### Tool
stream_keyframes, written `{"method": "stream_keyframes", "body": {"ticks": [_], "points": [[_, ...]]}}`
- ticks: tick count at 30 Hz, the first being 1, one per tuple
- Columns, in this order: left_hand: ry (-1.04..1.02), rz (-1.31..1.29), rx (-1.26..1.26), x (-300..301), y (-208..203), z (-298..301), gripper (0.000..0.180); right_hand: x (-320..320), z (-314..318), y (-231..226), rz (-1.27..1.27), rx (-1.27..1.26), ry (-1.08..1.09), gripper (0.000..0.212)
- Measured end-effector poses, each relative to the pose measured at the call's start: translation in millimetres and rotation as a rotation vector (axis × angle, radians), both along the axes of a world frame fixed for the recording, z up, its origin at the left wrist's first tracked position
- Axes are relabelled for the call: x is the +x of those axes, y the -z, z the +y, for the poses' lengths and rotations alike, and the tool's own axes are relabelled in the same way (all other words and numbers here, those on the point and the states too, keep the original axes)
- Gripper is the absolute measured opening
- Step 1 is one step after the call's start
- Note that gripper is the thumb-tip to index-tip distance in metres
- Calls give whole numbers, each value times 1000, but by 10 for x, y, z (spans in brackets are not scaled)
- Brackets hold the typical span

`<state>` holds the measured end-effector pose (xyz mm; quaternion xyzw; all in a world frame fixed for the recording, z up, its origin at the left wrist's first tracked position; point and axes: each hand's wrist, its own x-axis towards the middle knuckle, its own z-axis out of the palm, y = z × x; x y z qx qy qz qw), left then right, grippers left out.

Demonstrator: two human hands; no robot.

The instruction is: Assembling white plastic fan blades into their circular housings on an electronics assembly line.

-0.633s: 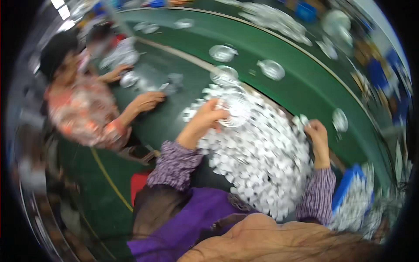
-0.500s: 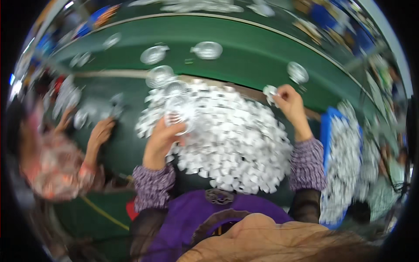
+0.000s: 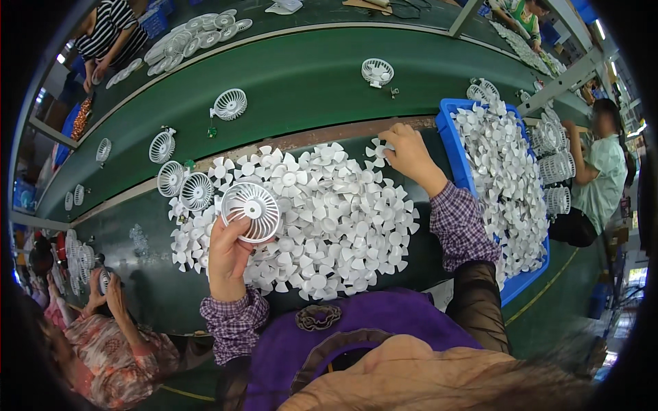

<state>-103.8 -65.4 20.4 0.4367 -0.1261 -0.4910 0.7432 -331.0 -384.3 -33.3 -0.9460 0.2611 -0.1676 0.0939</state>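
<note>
In my left hand [image 3: 229, 252] is a round white slatted fan housing [image 3: 266, 218], gripped by its lower left rim above the pile. My right hand [image 3: 406, 149] has its fingers closed on a small white fan blade [image 3: 376, 153] at the far right of the pile, by the belt's edge. Between and below both hands spreads a big heap of loose white fan blades [image 3: 329, 233]. Two more slatted fan housings [image 3: 197, 191] lie at the heap's far left corner.
A green conveyor belt [image 3: 295, 89] runs across beyond the heap, carrying several fan housings [image 3: 229, 104]. At my right stands a blue crate [image 3: 449, 137] filled with fan blades. One co-worker [image 3: 103, 342] sits at the left, another [image 3: 596, 171] at the right.
The view has swung and become sharper. My left hand still holds the housing, its slatted face now plainly seen. My right hand still has a blade, now at the heap's far right edge.
</note>
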Motion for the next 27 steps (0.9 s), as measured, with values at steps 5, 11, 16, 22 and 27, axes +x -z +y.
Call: {"method": "stream_keyframes", "body": {"ticks": [5,11,16,22,27], "points": [[-34,-83,81,-42,24,-73,35,117,-23,170,167,-160,37,26],[-21,-153,75,10,168,-170,32,69,36,200,144,-122,114,30],[-35,-349,238,31,177,-171,32,423,528,-472,-192,-27,-84,29],[-24,-216,28,-56,102,-258,56,974,1447,-843,-371,-38,-576,36],[-41,-262,-26,-110,124,-265,54,1120,1579,-676,-318,-12,-511,38]]}}
